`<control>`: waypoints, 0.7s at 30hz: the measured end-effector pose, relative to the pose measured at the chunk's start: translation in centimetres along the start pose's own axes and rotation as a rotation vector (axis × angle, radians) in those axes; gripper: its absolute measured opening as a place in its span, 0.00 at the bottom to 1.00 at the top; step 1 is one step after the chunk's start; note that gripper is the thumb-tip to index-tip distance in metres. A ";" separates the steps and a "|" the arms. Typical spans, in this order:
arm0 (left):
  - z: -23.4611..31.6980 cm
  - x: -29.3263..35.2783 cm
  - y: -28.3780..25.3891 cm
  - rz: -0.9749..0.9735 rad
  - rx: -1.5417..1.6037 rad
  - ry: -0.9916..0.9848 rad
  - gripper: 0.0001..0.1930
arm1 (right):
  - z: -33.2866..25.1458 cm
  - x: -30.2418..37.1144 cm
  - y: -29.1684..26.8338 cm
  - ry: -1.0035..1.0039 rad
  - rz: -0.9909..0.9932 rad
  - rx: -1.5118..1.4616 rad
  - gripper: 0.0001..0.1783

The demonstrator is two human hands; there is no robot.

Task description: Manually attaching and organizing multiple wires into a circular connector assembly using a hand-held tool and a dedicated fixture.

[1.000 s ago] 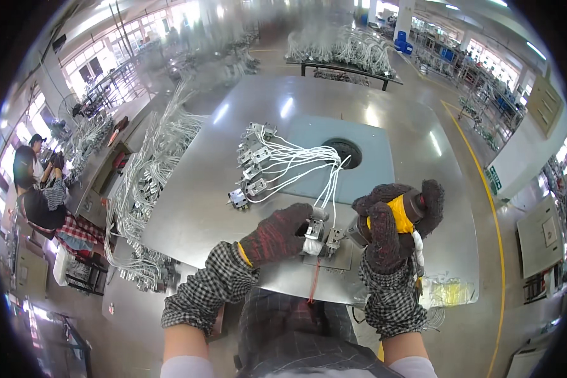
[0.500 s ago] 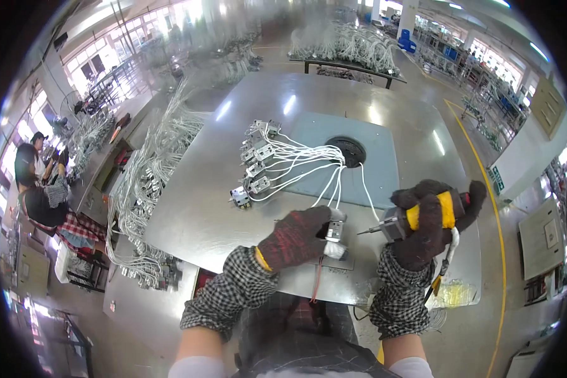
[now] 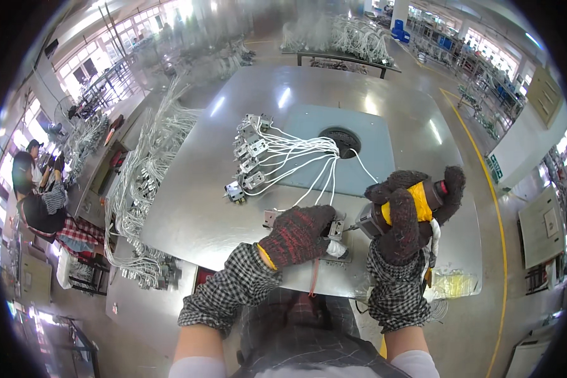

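My left hand (image 3: 299, 236), in a dark red and black knit glove, is closed round a small metal connector (image 3: 336, 230) near the table's front edge. A white wrapped piece (image 3: 336, 249) sits just below the connector. My right hand (image 3: 404, 220), in a dark glove, grips an electric screwdriver (image 3: 373, 220) with a yellow band. Its bit points left and meets the connector's right side; exact contact cannot be made out. Several similar metal connectors (image 3: 251, 151) lie left of centre, their white cables (image 3: 309, 146) running to a round dark opening (image 3: 341, 142). Another small connector (image 3: 270, 218) lies beside my left hand.
The metal table (image 3: 189, 214) has a grey-blue plate (image 3: 365, 170) around the opening. Bundles of white cables (image 3: 157, 157) hang at the left bench. Yellow tape (image 3: 453, 283) covers the front right corner. Another person (image 3: 44, 201) sits at far left.
My right hand has moved left, bringing the screwdriver's bit to the connector. A small connector now shows left of my left hand. The whole view has shifted slightly.
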State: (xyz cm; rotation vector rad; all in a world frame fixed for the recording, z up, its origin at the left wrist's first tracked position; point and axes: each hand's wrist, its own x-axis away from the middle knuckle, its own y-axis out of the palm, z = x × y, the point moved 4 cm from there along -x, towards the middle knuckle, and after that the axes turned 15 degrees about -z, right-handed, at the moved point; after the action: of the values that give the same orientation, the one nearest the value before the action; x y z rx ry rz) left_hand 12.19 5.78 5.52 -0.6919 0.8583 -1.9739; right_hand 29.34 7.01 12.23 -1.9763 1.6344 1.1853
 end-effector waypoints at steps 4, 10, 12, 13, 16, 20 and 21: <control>-0.1 0.0 0.2 0.034 -0.048 -0.025 0.35 | 1.3 0.5 -0.2 0.004 -0.084 -0.089 0.41; -0.2 0.0 -0.8 0.097 0.093 0.048 0.32 | 0.0 -0.7 2.1 0.037 0.006 -0.060 0.42; -0.2 0.2 -0.8 0.102 0.116 0.046 0.33 | 0.8 -1.0 0.9 0.020 -0.056 -0.154 0.43; -0.2 0.4 -0.8 0.119 0.130 0.042 0.34 | 1.3 -0.8 0.4 0.027 -0.051 -0.150 0.43; 0.6 0.1 -0.9 0.034 0.109 -0.034 0.35 | 0.8 -0.4 0.0 -0.026 -0.215 0.242 0.41; -0.1 0.5 -0.2 -0.010 0.142 -0.037 0.38 | 1.5 0.7 0.1 -0.006 -0.146 0.158 0.41; -0.2 0.5 0.1 -0.015 0.153 -0.019 0.38 | 1.0 0.5 0.3 -0.065 -0.168 0.159 0.41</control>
State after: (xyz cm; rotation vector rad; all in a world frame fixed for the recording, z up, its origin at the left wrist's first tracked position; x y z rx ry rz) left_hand 11.79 5.36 5.39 -0.6287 0.6846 -2.0196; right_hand 28.69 7.30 11.27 -1.9133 1.4513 1.0141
